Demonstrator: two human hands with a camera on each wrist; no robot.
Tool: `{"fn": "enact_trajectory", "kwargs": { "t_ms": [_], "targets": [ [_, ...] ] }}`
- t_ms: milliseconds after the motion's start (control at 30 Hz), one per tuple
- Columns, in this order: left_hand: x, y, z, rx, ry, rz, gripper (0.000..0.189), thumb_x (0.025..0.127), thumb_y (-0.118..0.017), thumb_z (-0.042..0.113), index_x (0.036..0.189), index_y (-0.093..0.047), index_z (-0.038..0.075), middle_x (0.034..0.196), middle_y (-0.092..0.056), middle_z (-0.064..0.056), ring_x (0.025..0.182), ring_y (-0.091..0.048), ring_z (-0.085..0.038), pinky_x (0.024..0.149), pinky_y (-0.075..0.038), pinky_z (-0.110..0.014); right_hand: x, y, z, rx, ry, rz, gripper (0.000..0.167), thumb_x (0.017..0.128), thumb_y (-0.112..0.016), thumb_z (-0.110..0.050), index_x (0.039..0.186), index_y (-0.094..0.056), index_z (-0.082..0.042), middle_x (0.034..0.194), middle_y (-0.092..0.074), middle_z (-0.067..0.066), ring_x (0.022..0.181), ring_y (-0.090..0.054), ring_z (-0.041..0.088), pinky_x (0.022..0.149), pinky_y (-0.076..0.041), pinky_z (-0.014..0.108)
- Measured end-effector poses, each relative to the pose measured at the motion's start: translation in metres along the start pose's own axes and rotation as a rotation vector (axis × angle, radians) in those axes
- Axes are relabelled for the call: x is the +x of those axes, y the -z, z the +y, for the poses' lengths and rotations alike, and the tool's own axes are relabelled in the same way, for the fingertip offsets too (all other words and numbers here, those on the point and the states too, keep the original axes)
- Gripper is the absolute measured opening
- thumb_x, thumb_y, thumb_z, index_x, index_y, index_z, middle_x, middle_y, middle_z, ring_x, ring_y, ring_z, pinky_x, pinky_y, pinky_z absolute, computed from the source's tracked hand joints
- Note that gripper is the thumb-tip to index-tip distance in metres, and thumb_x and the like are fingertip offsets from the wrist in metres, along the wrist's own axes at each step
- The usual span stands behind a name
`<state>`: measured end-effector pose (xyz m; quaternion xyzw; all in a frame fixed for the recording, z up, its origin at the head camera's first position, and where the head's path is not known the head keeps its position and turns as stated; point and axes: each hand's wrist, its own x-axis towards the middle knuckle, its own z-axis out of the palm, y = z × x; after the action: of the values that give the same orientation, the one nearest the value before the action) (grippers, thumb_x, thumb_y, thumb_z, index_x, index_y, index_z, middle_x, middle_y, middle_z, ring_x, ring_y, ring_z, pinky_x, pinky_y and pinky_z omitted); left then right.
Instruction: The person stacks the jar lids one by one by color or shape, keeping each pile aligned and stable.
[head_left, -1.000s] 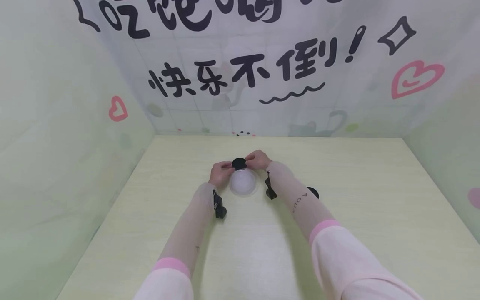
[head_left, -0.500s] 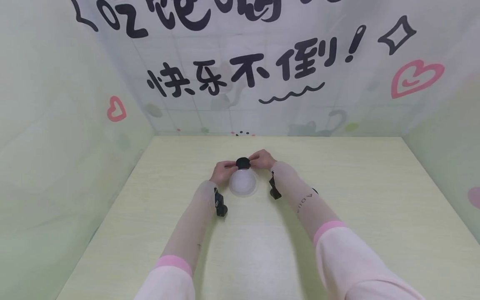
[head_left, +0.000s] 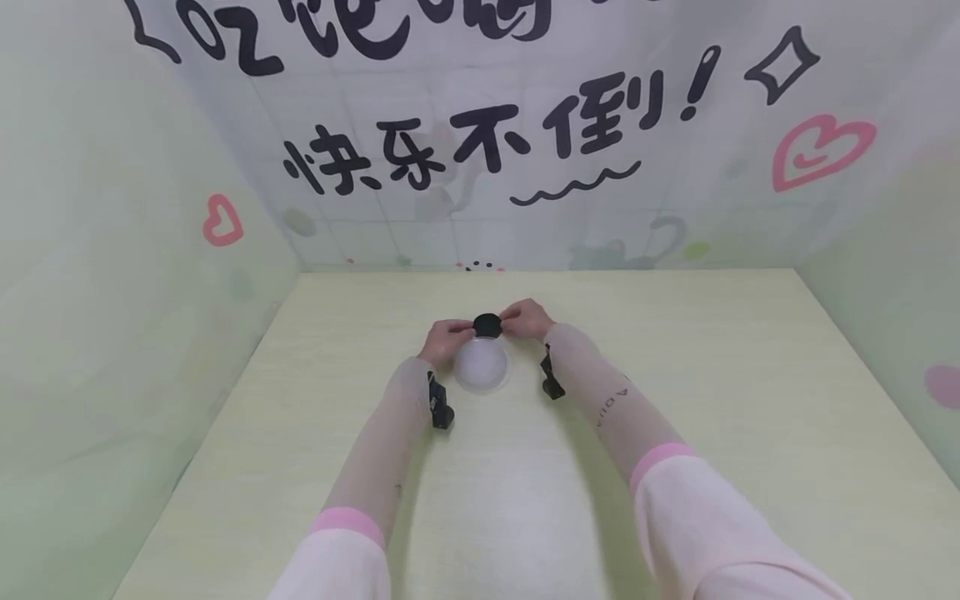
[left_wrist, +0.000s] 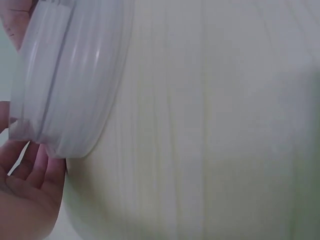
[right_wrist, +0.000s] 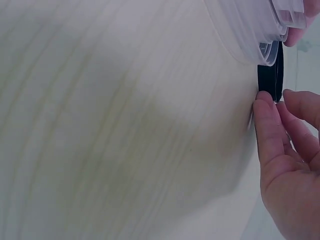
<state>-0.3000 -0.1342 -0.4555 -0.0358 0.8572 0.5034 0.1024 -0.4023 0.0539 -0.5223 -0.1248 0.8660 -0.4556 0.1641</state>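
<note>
In the head view a flat, round black disc (head_left: pixel 487 325) lies between my two hands near the back of the table. My left hand (head_left: pixel 446 340) pinches its left edge between thumb and fingers. From the other side, my right hand (head_left: pixel 527 320) pinches its right edge; the right wrist view shows the disc's thick rim (right_wrist: pixel 270 75) at those fingertips. Just in front sits a round, clear plastic container (head_left: pixel 481 365) with ridged, stepped walls. In the left wrist view this container (left_wrist: pixel 85 75) covers part of my left fingers.
A pale wood-grain table (head_left: pixel 510 483) spreads all around. Behind it hangs a printed cloth backdrop (head_left: pixel 465 225), with pale side walls left and right. Small black cameras (head_left: pixel 441 404) are strapped at both wrists.
Both hands have shifted the black disc slightly right, so it sits more to the right behind the clear container. Another black round thing by the right forearm has become hidden behind the sleeve.
</note>
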Motion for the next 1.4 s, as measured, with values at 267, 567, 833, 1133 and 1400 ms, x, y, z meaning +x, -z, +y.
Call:
{"fn": "enact_trajectory", "kwargs": {
  "t_ms": [267,567,833,1133,1400],
  "targets": [
    [0.002,-0.006,0.005,0.008,0.009,-0.025,0.031,0.087,-0.055,0.02,0.114,-0.059,0.005,0.117,-0.056,-0.012,0.115,-0.045,-0.024,0.098,-0.032,-0.034,-0.047,0.013,-0.036,-0.01,-0.062,0.032,0.02,0.077,-0.066,-0.017,0.095,-0.067,-0.01,0.092,-0.065,0.004,0.085,-0.057,0.015,0.071,-0.048,0.025],
    [0.005,-0.007,0.01,0.011,0.001,-0.023,0.033,0.087,-0.056,0.021,0.116,-0.057,0.004,0.119,-0.055,-0.012,0.114,-0.046,-0.023,0.099,-0.032,-0.034,0.024,0.006,0.05,-0.023,0.023,0.054,0.023,0.074,-0.07,-0.024,0.092,-0.068,-0.01,0.087,-0.065,0.002,0.077,-0.056,0.012,0.061,-0.047,0.022],
    [0.037,-0.013,-0.01,0.046,-0.077,-0.029,0.037,0.083,-0.061,0.03,0.113,-0.06,0.008,0.111,-0.06,-0.008,0.103,-0.054,-0.019,0.091,-0.039,-0.03,0.039,0.005,0.062,0.011,-0.044,0.07,0.028,0.077,-0.066,-0.023,0.102,-0.065,-0.009,0.095,-0.065,0.004,0.083,-0.059,0.014,0.068,-0.048,0.024],
    [0.111,-0.032,-0.072,0.145,-0.103,0.018,0.04,0.08,-0.061,0.04,0.108,-0.063,0.011,0.096,-0.065,-0.002,0.087,-0.059,-0.011,0.077,-0.045,-0.023,0.025,-0.001,0.035,-0.038,-0.061,0.052,0.028,0.078,-0.066,-0.017,0.104,-0.065,-0.006,0.1,-0.064,0.009,0.093,-0.055,0.02,0.079,-0.045,0.029],
    [0.072,-0.022,-0.036,0.111,-0.099,-0.014,0.034,0.082,-0.061,0.033,0.107,-0.063,0.01,0.104,-0.063,-0.005,0.099,-0.055,-0.017,0.084,-0.043,-0.026,0.024,-0.004,0.039,0.032,-0.078,0.095,0.022,0.075,-0.068,-0.014,0.097,-0.067,-0.013,0.093,-0.064,0.004,0.082,-0.057,0.016,0.067,-0.048,0.025]
  ]
}}
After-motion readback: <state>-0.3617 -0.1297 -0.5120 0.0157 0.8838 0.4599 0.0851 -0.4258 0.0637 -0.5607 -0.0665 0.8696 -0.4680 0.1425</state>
